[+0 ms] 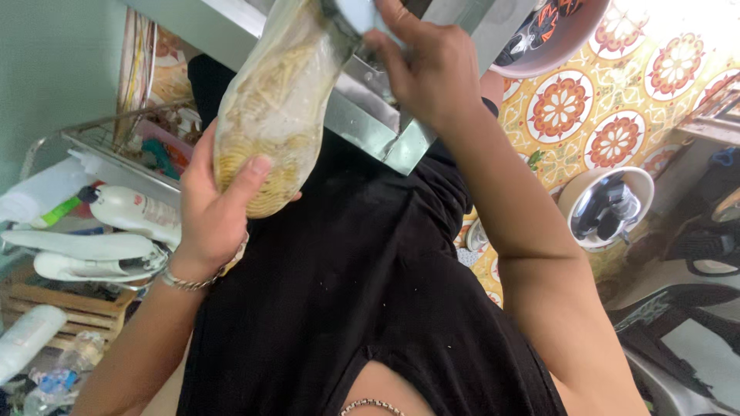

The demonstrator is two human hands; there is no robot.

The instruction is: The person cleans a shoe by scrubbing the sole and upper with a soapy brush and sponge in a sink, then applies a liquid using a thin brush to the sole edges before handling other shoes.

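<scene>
A clear plastic bag of yellow noodles [270, 108] hangs tilted in front of me. My left hand [216, 208] grips its lower, bulging end from below, thumb pressed on the front. My right hand [420, 65] holds the bag's twisted top at the edge of a metal counter [362, 123]. A silver bracelet sits on my left wrist. My black clothing fills the middle of the view.
A wire rack [100, 131] with plates stands at left, with a white bottle [135, 209] and white sandals [85, 254] below it. A bowl [605, 208] with dark items lies on the patterned orange floor at right. A wooden crate [69, 304] sits lower left.
</scene>
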